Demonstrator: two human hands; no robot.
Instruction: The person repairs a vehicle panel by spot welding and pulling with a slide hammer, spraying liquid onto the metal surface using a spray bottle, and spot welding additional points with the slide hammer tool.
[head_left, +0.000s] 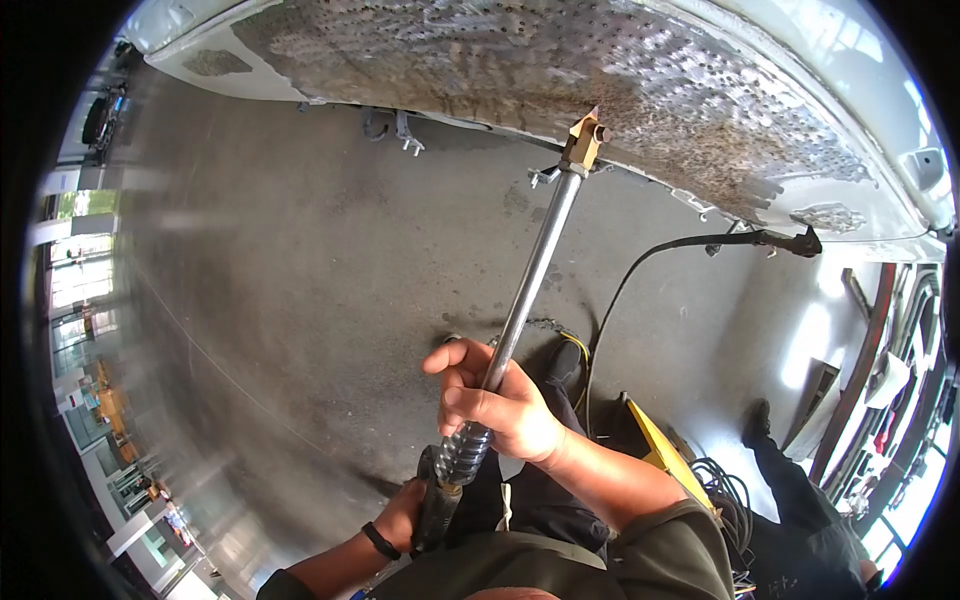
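A dent puller (540, 255) with a long steel shaft and a brass-coloured head (582, 143) runs up from my body. Its pointed tip meets, or almost meets, the lower edge of a car panel (480, 60) of scraped, pitted bare metal. My left hand (403, 510), with a dark wristband, is closed round the black rear handle (436, 515), its fingers partly hidden. My right hand (505, 410) curls around the shaft just above the ribbed dark sleeve (463, 452), index finger sticking out to the left.
At the panel's lower right, a clamp (800, 241) ends a black cable (620, 285). A yellow-edged machine (665, 455) and coiled cables (725, 490) stand right of me. Another person's leg (790, 475) is at lower right, near a rack of parts (890, 390).
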